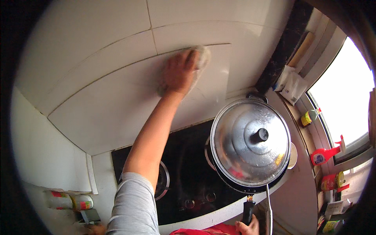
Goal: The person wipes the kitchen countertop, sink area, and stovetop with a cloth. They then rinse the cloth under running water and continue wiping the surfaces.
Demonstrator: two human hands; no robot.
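Observation:
My left hand (179, 70) lies flat over a pale cloth (203, 57) and presses it against the white wall tiles (126, 97) behind the stove. The hand is slightly blurred. Near the bottom edge, my right hand (249, 226) is closed around the black handle (248, 212) of a wok. A shiny domed metal lid (243, 158) with a black knob covers the wok, which sits over the right side of the black glass gas stove (191, 176). A long metal utensil handle (268, 210) stands beside the right hand.
A red spray bottle (321, 156), a yellow-labelled bottle (306, 119), a red container (329, 182) and plastic bags (293, 86) line the windowsill at right. A pale round bowl (293, 155) shows partly behind the lid. Jars (60, 200) stand at lower left, near the left burner (162, 180).

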